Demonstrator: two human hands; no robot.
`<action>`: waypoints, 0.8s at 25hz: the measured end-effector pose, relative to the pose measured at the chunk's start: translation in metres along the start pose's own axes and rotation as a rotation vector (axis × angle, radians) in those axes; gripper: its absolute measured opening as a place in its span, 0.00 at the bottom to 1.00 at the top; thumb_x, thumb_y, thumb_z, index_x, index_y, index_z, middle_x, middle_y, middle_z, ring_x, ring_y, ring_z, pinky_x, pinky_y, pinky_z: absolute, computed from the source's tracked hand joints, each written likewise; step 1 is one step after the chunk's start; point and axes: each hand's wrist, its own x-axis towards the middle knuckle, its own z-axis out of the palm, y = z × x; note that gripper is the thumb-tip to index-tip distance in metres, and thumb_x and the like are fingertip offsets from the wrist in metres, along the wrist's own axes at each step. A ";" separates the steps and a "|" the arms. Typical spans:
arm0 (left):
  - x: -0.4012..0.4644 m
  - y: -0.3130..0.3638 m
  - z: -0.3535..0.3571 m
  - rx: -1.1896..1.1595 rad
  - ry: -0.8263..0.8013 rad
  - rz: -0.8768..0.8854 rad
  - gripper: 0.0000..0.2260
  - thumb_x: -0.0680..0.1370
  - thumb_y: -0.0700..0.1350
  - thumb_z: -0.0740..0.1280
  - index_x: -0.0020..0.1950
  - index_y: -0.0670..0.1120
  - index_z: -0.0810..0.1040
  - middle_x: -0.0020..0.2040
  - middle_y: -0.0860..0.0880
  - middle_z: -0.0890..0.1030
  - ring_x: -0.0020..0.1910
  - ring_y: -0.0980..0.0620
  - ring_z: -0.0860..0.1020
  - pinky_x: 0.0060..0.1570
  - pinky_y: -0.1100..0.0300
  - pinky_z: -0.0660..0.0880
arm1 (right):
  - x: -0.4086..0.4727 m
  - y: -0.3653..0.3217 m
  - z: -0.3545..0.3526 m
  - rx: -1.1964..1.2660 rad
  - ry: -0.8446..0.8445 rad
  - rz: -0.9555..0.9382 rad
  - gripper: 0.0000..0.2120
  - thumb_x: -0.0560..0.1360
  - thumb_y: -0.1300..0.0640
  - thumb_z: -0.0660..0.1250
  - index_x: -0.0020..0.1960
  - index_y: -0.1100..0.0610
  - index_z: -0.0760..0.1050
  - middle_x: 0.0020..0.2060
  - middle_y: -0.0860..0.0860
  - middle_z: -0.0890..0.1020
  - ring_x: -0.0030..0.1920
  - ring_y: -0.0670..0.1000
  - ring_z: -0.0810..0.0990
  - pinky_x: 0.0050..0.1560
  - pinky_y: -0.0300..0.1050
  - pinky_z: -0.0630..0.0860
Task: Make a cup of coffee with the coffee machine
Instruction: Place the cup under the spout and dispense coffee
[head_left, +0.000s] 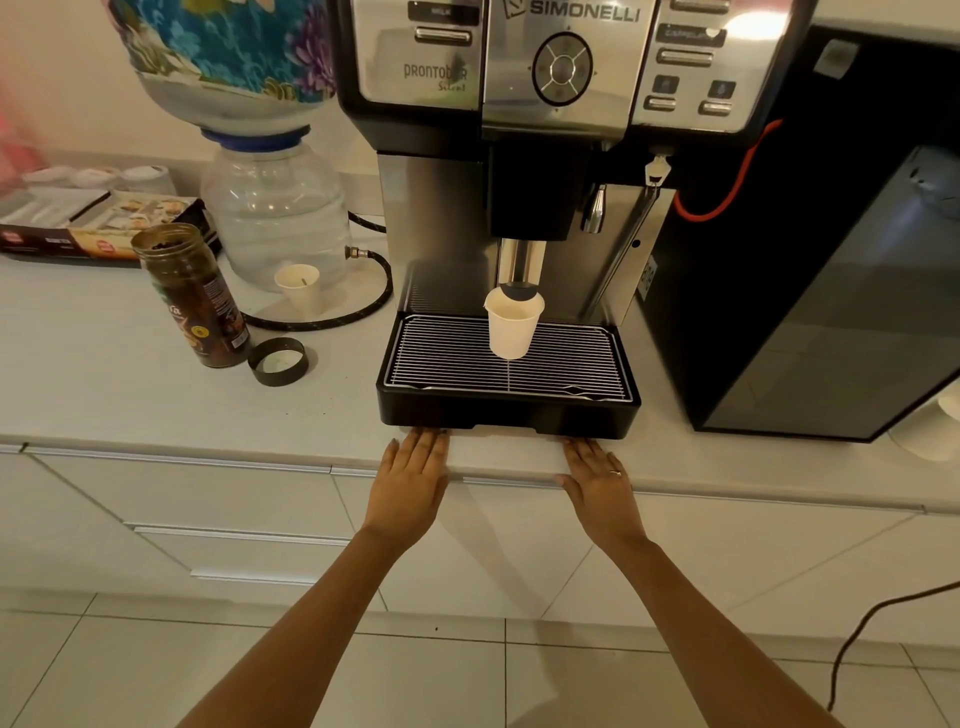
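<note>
Your left hand (413, 475) and right hand (597, 478) lie flat on the counter (156, 405) edge, fingers straight and grasping nothing, fingertips just short of the drip tray (509, 410). The paper cup (512, 325) stands upright on the tray grille, directly under the spout (521, 270) of the coffee machine (519, 156). Cup placement is therefore complete; selecting a drink on the button panel (563, 67) and removing the filled cup appear to remain. No coffee stream is visible, though the cup interior is too pale to confirm it is empty. On the counter to the left stand an open jar (195, 301), its lid (278, 361), a second cup (300, 288) and a water bottle (275, 208). The floor is tiled.
</note>
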 end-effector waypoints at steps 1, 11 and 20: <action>0.000 0.000 0.000 0.004 0.000 0.001 0.24 0.82 0.50 0.56 0.76 0.43 0.59 0.76 0.43 0.62 0.75 0.43 0.57 0.73 0.44 0.56 | 0.000 -0.001 0.000 0.001 0.008 0.001 0.24 0.81 0.52 0.57 0.74 0.57 0.59 0.73 0.55 0.65 0.74 0.54 0.60 0.74 0.52 0.55; -0.002 0.000 -0.001 -0.012 -0.003 0.008 0.25 0.81 0.50 0.58 0.76 0.43 0.59 0.75 0.43 0.63 0.75 0.43 0.58 0.73 0.43 0.56 | -0.001 -0.004 0.000 -0.022 0.026 0.016 0.23 0.80 0.53 0.59 0.73 0.59 0.62 0.72 0.56 0.67 0.73 0.56 0.63 0.72 0.54 0.57; -0.002 0.000 0.000 -0.023 -0.006 0.001 0.25 0.82 0.51 0.56 0.77 0.44 0.57 0.76 0.44 0.60 0.76 0.44 0.55 0.74 0.44 0.53 | -0.002 -0.002 -0.001 -0.038 -0.003 0.003 0.23 0.81 0.53 0.56 0.74 0.58 0.58 0.74 0.55 0.63 0.75 0.54 0.59 0.74 0.51 0.52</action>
